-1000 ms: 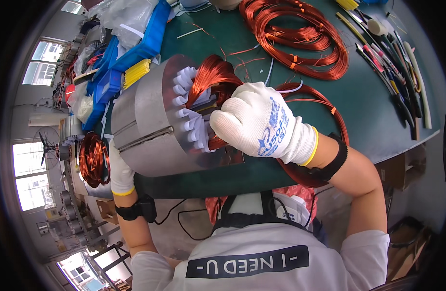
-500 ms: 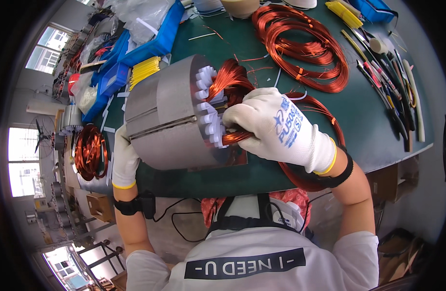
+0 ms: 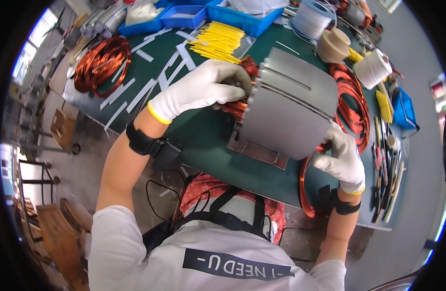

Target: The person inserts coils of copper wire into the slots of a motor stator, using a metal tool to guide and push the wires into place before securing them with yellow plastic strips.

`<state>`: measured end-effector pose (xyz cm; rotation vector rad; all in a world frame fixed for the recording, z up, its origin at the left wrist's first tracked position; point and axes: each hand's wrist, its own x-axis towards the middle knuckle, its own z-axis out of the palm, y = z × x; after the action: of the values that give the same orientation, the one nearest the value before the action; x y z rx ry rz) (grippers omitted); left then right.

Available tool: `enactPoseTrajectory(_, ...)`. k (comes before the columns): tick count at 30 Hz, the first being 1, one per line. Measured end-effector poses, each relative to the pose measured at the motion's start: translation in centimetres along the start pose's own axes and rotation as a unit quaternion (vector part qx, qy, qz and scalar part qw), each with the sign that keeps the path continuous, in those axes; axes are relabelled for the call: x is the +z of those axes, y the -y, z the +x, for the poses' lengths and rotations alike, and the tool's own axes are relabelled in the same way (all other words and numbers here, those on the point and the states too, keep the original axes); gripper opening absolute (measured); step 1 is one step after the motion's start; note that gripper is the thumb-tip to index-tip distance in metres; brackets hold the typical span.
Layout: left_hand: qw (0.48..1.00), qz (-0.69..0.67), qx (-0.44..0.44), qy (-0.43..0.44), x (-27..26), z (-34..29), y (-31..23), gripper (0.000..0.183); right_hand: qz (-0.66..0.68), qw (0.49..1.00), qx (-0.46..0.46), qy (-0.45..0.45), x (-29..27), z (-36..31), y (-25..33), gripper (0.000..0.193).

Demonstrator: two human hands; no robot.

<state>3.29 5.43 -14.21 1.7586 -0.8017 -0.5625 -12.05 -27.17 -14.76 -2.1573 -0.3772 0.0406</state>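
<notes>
Item: grey motor stator [image 3: 286, 114], turned about on green worktop [image 3: 203, 131] since a second earlier; left hand [image 3: 201, 89] fingers closed on copper winding [image 3: 235, 107], right hand [image 3: 342, 157] fingers gripping its far end.

A person's gloved left hand [image 3: 201, 89] and right hand [image 3: 343, 160] grip opposite ends of a grey motor stator [image 3: 286, 114] wound with copper wire, near the green tabletop's [image 3: 203, 131] front edge.
</notes>
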Motion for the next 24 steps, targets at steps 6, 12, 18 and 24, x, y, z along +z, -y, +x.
enactPoseTrajectory(6, 0.999, -0.012, 0.028, 0.024, -0.4, 0.2, 0.6, 0.015, 0.057, 0.995, 0.083, -0.025, 0.2, -0.2, 0.2, 0.058)
enactPoseTrajectory(12, 0.998, -0.028, 0.02, 0.049, -0.8, 0.4, 1.1, 0.018, 0.086, 0.989, 0.117, -0.001, -0.3, -0.4, 1.2, 0.048)
enactPoseTrajectory(18, 0.997, -0.035, 0.025, 0.063, -1.0, 0.4, 1.0, 0.02, 0.09, 0.989, 0.113, -0.006, -0.3, -0.6, 1.3, 0.046)
enactPoseTrajectory(24, 0.993, -0.062, 0.055, 0.089, -1.2, 0.6, 2.3, 0.032, 0.095, 0.987, 0.127, -0.008, -0.3, -0.6, 1.4, 0.05)
